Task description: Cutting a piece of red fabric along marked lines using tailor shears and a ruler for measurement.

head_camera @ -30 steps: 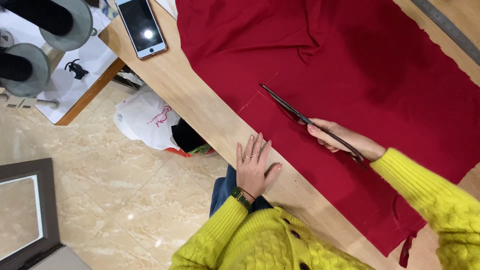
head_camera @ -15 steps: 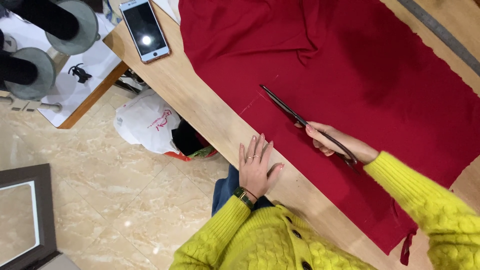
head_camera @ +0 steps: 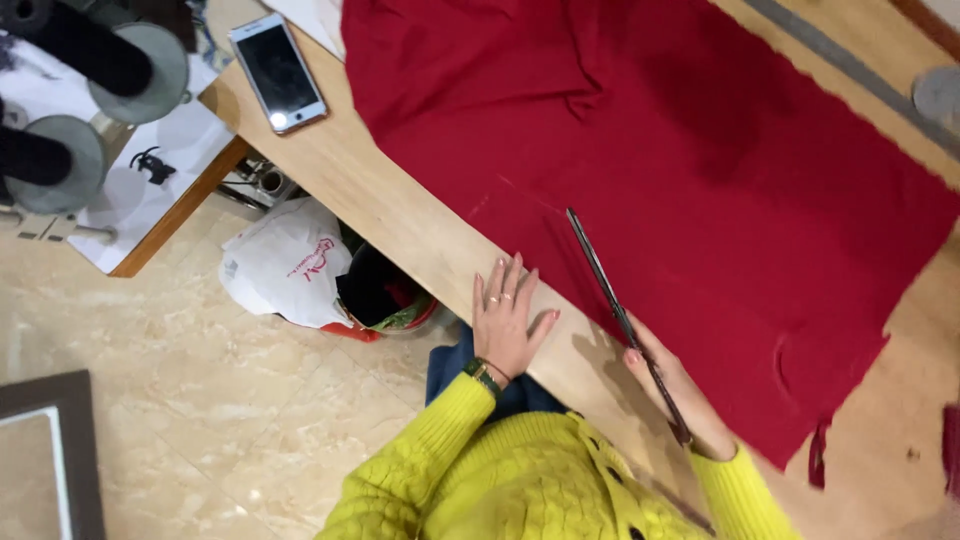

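Here the right hand [head_camera: 672,392] is closed around the scissors [head_camera: 622,318], whose long blades, seemingly together, point away across the red cloth [head_camera: 700,180]; the left hand [head_camera: 507,318] lies flat and empty on the table [head_camera: 400,210] beside it.

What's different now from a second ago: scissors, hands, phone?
The phone screen has gone dark. The right hand keeps the scissors on the red cloth, angled more steeply. The left hand stays flat at the table edge.
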